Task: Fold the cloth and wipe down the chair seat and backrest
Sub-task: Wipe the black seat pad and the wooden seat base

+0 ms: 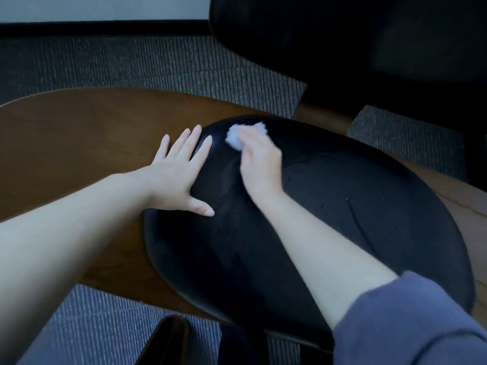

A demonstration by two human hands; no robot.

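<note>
A black padded chair seat (342, 212) fills the middle and right of the head view, set in a brown wooden shell (79, 133). My right hand (259, 162) grips a small bunched white cloth (235, 138) and presses it on the far left part of the seat. Its fingers are curled over the cloth, and only bits of white show past them. My left hand (181, 172) lies flat with fingers spread, palm down on the seat's left edge and the wood beside it. Streaks show on the seat near both hands.
A second dark chair (369, 48) stands at the upper right, close behind the seat. Grey ribbed carpet (131, 61) covers the floor, with a dark baseboard and pale wall at the top. A dark object (168, 341) sits on the floor at the bottom.
</note>
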